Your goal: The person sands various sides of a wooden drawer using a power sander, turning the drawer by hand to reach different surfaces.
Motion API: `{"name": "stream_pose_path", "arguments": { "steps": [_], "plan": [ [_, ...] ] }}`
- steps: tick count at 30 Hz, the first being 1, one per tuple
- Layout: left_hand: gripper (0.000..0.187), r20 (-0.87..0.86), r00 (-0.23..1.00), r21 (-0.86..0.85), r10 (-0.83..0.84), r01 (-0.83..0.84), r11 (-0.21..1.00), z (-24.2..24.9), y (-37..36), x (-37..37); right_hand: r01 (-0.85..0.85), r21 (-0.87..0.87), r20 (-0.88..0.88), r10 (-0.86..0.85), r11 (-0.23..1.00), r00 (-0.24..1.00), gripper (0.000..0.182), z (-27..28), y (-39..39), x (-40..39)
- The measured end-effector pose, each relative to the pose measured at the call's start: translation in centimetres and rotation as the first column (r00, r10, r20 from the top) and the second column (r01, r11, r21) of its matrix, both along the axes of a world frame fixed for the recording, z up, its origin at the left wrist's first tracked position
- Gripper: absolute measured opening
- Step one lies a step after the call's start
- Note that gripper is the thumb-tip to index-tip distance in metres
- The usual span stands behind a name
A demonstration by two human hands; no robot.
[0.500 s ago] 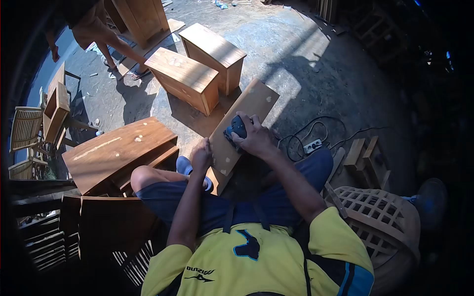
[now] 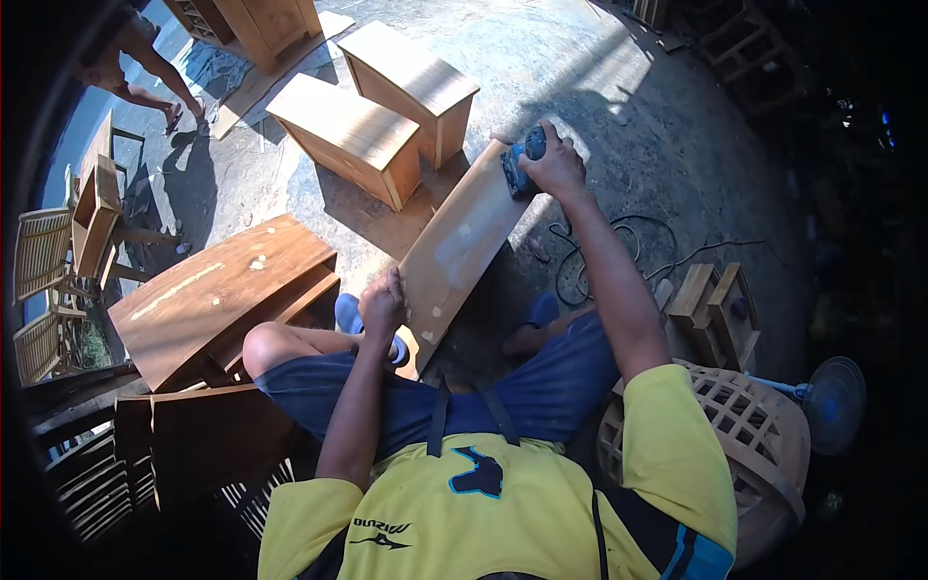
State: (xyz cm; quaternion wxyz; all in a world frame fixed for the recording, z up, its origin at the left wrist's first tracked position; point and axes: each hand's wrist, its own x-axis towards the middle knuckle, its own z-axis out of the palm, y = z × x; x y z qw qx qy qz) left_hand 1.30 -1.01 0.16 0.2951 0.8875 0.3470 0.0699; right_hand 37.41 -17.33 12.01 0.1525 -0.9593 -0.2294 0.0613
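Note:
My right hand point(image 2: 561, 170) is wrapped round a blue-black power sander point(image 2: 524, 164), which rests on the far end of a long wooden board point(image 2: 452, 261). Pale filler patches dot the board's face, and its near end lies between my legs. Closed on the board's left edge, toward the near end, is my left hand point(image 2: 383, 304); its fingertips are partly hidden.
Two wooden cabinets point(image 2: 348, 126) stand beyond the board. A patched wooden table point(image 2: 217, 290) is on the left. Cables point(image 2: 628, 232) coil at the right, near wooden frames point(image 2: 715, 314), a lattice chair point(image 2: 744, 416) and a fan point(image 2: 836, 404). Another person point(image 2: 135, 63) is at upper left.
My right hand has moved the sander up the board to its far end, straightening the arm. My left hand keeps its hold on the edge. The other person has stepped farther left.

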Motion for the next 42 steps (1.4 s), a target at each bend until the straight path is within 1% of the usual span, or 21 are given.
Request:
{"name": "stream_pose_path", "arguments": {
  "steps": [3,6,8,10,12,13,15,16,18,20,22,25,26,28,31,34,36,38,39,41,42],
  "plan": [
    [0.053,0.027,1.000,-0.021,-0.001,0.002,1.000,-0.4,0.1,0.1,0.026,0.024,0.019,-0.026,0.999,0.999,0.090,-0.2,0.6,1.2],
    [0.052,0.028,0.999,-0.020,-0.029,0.030,0.999,-1.4,0.9,0.1,0.002,0.008,-0.023,-0.002,1.000,1.000,0.088,0.3,1.3,-1.9],
    [0.051,0.036,0.999,-0.033,-0.024,0.026,0.999,0.0,1.2,0.1,-0.069,0.039,-0.077,0.071,0.997,0.994,0.086,1.5,1.2,-5.4],
    [0.050,0.042,0.998,-0.057,-0.036,0.038,0.998,0.0,1.3,0.4,-0.148,0.140,0.027,0.145,0.979,0.989,0.086,-0.2,0.6,-8.4],
    [0.050,-0.011,0.999,-0.109,-0.053,0.051,0.993,-1.3,1.7,0.5,-0.156,0.109,-0.082,0.165,0.982,0.983,0.086,1.0,0.4,-12.2],
    [0.050,-0.009,1.000,-0.154,-0.030,0.028,0.988,-0.2,1.4,0.5,-0.145,0.109,-0.081,0.154,0.983,0.985,0.086,1.3,0.2,-13.9],
    [0.049,0.000,0.999,-0.143,-0.037,0.036,0.989,-0.5,1.5,0.4,-0.246,0.102,-0.163,0.260,0.964,0.952,0.086,1.5,-0.4,-16.6],
    [0.048,0.008,1.000,-0.135,-0.030,0.030,0.990,-0.6,1.7,0.5,-0.239,0.103,-0.160,0.253,0.966,0.954,0.086,1.4,-0.9,-17.4],
    [0.046,0.001,1.000,-0.157,-0.027,0.027,0.987,-0.8,2.1,0.5,-0.337,0.116,-0.140,0.352,0.934,0.926,0.087,0.8,-1.6,-18.6],
    [0.043,-0.010,1.000,-0.183,-0.014,0.012,0.983,-1.0,1.9,0.5,-0.350,0.097,-0.133,0.361,0.932,0.923,0.088,0.5,-2.1,-17.8],
    [0.040,0.048,0.997,-0.109,-0.059,0.064,0.992,-0.8,2.1,0.5,-0.310,0.100,-0.089,0.319,0.945,0.944,0.087,0.7,-2.2,-15.7],
    [0.039,0.029,0.996,-0.071,-0.084,0.086,0.994,0.0,1.9,0.3,-0.212,0.070,-0.064,0.216,0.975,0.974,0.088,0.7,-2.3,-11.3],
    [0.040,0.013,0.996,-0.043,-0.090,0.090,0.995,-1.2,2.1,0.0,-0.184,0.069,-0.064,0.188,0.981,0.980,0.087,0.7,-2.4,-9.7],
    [0.044,-0.121,0.992,-0.200,0.022,-0.046,0.979,0.4,2.0,0.4,-0.156,0.052,-0.008,0.157,0.986,0.988,0.087,0.2,-2.3,-6.2],
    [0.049,-0.106,0.994,-0.074,0.019,-0.027,0.997,-0.1,2.1,0.4,-0.086,0.038,0.027,0.085,0.996,0.996,0.092,0.0,-2.1,-1.8],
    [0.051,-0.021,1.000,-0.148,0.021,-0.024,0.989,-0.1,2.0,0.8,-0.035,0.022,0.065,0.034,0.999,0.997,0.093,-0.8,-1.5,1.4],
    [0.051,-0.119,0.993,-0.154,0.026,-0.044,0.987,-0.5,2.0,0.8,-0.062,0.038,0.083,0.059,0.997,0.995,0.093,-1.7,-0.8,2.1],
    [0.048,-0.045,0.999,-0.128,0.010,-0.016,0.992,-0.8,2.3,0.5,-0.056,0.015,0.045,0.055,0.998,0.997,0.094,-0.7,-0.5,0.8],
    [0.045,-0.031,0.998,-0.136,0.045,-0.049,0.990,1.3,2.1,0.7,-0.065,0.016,0.058,0.064,0.998,0.996,0.093,-1.0,-0.6,0.1],
    [0.036,0.167,0.986,-0.094,0.010,0.006,0.996,1.2,2.7,1.2,-0.092,0.032,0.084,0.089,0.995,0.992,0.090,-0.9,-0.3,-1.2],
    [0.032,0.306,0.952,-0.036,0.001,0.010,0.999,3.2,2.9,1.4,-0.101,0.034,0.091,0.098,0.994,0.991,0.090,-0.5,-0.7,-2.0]
  ]
}}
